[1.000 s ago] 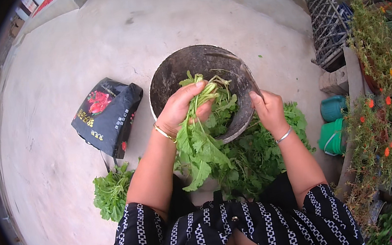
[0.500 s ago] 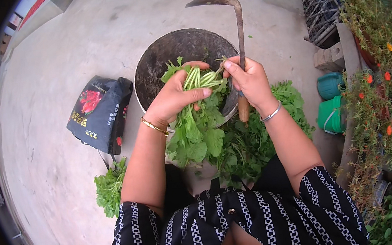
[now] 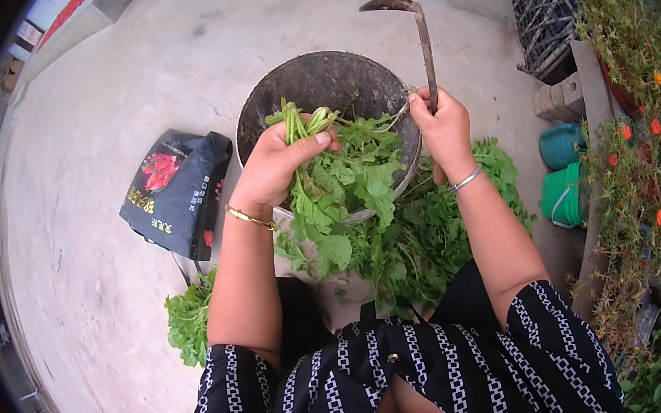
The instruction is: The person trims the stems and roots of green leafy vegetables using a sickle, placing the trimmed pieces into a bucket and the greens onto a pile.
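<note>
My left hand (image 3: 281, 163) is closed round the pale stems of a bunch of leafy greens (image 3: 326, 207), whose leaves hang down over the near rim of a dark, stained tub (image 3: 308, 78). To its right, my right hand (image 3: 446, 130) is wrapped round a sickle (image 3: 427, 49). The curved blade points up and left, and the lower end of the handle shows below the hand. Between that hand's thumb and finger runs a thin, pale stem, reaching from above the tub. The inside of the tub is partly hidden by leaves.
A heap of greens (image 3: 441, 243) lies right of the tub, close to my knees. To the left are a black bag (image 3: 174, 196) with a red flower print and a smaller green bunch (image 3: 189, 324). Green (image 3: 565, 200) and teal buckets (image 3: 562, 146) stand by flowering plants (image 3: 646, 146) on the right.
My left hand has tilted the bunch, and the stem ends now point up. My right hand has moved right with the sickle, away from the left, drawing out a thin stem.
</note>
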A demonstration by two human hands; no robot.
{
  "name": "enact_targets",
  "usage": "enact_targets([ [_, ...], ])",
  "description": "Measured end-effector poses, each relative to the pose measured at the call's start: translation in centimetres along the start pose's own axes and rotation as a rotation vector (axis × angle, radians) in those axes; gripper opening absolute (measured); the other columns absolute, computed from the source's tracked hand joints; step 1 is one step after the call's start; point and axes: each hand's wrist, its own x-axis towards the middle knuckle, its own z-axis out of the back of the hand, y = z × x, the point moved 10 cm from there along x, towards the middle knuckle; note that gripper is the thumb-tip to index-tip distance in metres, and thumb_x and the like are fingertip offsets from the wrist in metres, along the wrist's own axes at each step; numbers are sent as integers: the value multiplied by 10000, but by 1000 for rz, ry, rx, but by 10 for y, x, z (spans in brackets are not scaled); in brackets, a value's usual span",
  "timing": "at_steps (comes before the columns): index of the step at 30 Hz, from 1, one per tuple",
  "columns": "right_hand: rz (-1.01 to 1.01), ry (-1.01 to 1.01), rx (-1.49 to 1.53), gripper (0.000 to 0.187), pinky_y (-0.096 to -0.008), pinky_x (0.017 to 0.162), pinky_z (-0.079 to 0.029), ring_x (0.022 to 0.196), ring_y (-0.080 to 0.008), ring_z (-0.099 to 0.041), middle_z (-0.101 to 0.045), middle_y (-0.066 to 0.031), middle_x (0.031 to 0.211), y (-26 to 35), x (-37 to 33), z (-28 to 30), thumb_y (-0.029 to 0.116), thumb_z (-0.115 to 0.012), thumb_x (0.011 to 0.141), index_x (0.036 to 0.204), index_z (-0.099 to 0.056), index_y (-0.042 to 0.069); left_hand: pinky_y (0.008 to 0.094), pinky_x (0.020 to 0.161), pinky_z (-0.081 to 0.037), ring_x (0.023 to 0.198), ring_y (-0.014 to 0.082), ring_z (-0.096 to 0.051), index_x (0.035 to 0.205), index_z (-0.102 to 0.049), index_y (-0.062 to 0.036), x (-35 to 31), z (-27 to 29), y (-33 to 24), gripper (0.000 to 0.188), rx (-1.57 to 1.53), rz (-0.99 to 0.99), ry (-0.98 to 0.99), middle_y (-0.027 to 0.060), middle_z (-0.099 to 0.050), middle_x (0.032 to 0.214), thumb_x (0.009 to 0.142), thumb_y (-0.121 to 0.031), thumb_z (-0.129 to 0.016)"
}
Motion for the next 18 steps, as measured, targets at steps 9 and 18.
enact_targets([
  [9, -104, 616, 477, 282, -186, 485, -392, 566, -26, -478, -614, -6, 821, 57, -51, -67, 144, -674, 821, 1067, -619, 18, 258, 617, -447, 651, 134, -557, 892, -579, -27, 0, -25, 23, 180, -211, 161, 130, 32, -568, 670, 907, -202, -542],
  [18, -106, 606, 342, 218, -215, 501, -392, 567, -40, -480, -577, 25, 704, 38, -46, -65, 170, -657, 838, 971, -633, -1, 260, 588, -436, 592, 138, -536, 882, -567, -17, -2, -34, 29, 180, -168, 205, 184, 36, -544, 628, 903, -194, -539],
])
